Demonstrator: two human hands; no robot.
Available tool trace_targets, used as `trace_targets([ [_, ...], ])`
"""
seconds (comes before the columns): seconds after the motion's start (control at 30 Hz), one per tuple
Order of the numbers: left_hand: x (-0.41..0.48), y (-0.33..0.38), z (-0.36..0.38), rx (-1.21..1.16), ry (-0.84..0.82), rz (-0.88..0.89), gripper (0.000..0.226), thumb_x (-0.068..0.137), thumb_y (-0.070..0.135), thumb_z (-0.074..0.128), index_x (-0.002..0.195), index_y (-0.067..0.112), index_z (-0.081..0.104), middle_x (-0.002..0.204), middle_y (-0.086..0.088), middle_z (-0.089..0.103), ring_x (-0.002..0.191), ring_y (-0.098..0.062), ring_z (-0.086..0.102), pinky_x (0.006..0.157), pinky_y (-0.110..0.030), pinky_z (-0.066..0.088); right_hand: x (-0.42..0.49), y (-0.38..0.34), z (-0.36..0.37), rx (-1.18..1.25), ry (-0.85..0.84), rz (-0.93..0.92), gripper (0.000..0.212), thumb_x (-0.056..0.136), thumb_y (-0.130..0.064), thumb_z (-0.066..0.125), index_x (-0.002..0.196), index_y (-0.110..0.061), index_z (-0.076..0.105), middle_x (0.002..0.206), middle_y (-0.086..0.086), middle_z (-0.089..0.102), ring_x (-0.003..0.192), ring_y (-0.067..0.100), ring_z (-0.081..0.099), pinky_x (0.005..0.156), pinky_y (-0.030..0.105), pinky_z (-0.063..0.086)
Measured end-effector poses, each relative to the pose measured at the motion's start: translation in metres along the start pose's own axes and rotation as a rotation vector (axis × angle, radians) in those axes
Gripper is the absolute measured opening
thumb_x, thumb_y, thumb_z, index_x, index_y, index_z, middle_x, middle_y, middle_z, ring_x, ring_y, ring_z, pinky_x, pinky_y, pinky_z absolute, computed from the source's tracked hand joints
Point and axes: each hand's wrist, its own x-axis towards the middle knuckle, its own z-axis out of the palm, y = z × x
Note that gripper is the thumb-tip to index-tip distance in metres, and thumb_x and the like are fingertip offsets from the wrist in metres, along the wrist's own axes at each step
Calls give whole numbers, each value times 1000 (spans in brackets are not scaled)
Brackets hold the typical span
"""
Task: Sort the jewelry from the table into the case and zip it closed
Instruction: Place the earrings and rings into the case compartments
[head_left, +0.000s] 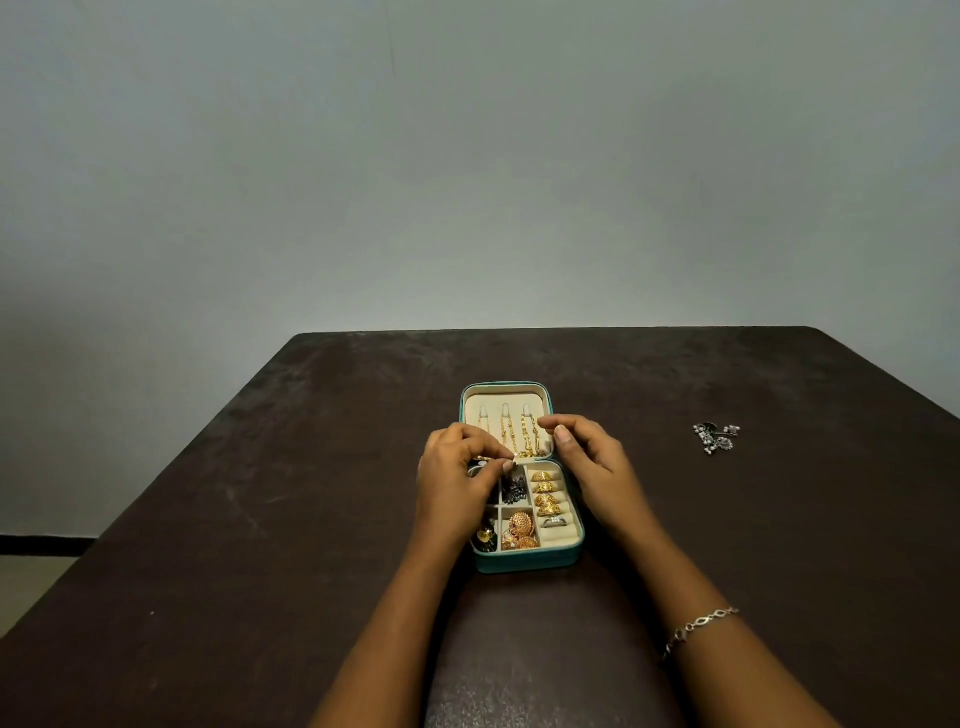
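Note:
A teal jewelry case (524, 562) lies open in the middle of the dark table (260, 467). Its cream lid holds gold chains (511, 434). The tray holds gold rings (545, 493) in the right slot, round gold earrings (521, 525) and dark pieces (514, 488) in small compartments. My left hand (452, 483) hovers over the tray's left side and pinches a small piece of jewelry at its fingertips. My right hand (587, 457) hangs over the case's right edge, fingers loosely curled, holding nothing that I can see. A cluster of silver jewelry (717, 437) lies on the table at the right.
A grey wall stands behind the table's far edge. The table's left edge slants toward me, with floor visible beyond it. A silver bracelet (698, 626) sits on my right wrist.

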Motion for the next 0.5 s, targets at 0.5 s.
trace_targets([
  [0.5, -18, 1, 3, 238, 344, 408, 35, 85, 37, 47, 78, 10, 68, 75, -1, 62, 80, -11, 47, 69, -30, 39, -7, 10, -7, 25, 29, 6, 29, 86, -36, 49, 107, -21, 61, 115, 9, 57, 107, 17, 56, 92, 34, 48],
])
